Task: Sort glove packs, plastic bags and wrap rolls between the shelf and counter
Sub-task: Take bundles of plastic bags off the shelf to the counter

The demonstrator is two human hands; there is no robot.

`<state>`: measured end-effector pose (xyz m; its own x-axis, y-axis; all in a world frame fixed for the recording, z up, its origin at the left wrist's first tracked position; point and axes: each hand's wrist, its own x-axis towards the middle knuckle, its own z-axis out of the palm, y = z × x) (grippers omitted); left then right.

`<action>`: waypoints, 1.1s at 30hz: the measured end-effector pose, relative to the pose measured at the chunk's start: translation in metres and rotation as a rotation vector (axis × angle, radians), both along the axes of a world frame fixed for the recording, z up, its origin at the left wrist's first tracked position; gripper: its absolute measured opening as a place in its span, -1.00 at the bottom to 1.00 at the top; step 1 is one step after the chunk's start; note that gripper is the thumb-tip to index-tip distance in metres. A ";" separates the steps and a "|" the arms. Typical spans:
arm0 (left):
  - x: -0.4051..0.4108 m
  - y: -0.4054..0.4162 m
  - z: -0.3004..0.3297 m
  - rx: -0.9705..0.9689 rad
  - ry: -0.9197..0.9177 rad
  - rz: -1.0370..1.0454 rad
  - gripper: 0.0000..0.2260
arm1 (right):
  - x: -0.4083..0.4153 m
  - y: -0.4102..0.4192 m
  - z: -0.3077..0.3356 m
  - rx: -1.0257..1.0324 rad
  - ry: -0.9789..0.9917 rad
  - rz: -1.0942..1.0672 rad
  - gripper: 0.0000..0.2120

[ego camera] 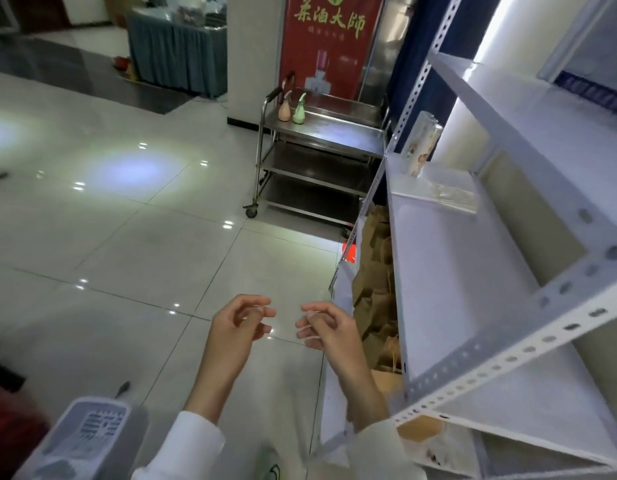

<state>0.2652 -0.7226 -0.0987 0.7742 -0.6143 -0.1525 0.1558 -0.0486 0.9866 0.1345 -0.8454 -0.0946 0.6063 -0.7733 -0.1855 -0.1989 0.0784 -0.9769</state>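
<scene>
My left hand point(237, 322) and my right hand point(322, 325) hang side by side over the tiled floor, left of the white metal shelf point(438, 258). Their fingers are loosely curled and hold nothing. At the far end of the middle shelf board a wrap roll point(421, 147) in clear printed packaging stands upright. Beside it lies a flat clear pack of plastic bags point(445, 192). The rest of that shelf board is bare white.
Brown paper bags point(376, 299) are stacked on a lower level of the shelf. A steel trolley point(317, 150) carrying two spray bottles stands beyond the shelf, before a red banner. A grey and white appliance point(82, 441) stands at the bottom left.
</scene>
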 end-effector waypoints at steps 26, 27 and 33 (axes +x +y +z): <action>0.217 -0.333 0.003 0.040 -0.130 -0.308 -0.81 | 0.207 -0.301 0.003 -0.050 0.036 -0.272 -0.88; 0.225 -0.348 0.004 0.035 -0.128 -0.334 -0.81 | 0.211 -0.313 0.005 -0.049 0.036 -0.288 -0.88; 0.240 -0.436 0.005 0.051 -0.103 -0.500 -0.80 | 0.206 -0.362 0.003 -0.033 0.028 -0.471 -0.88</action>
<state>0.5055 -1.1584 -0.0936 0.4001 -0.9072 -0.1299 0.0030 -0.1405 0.9901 0.3407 -1.2078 -0.0913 0.1834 -0.9686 -0.1680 -0.1757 0.1359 -0.9750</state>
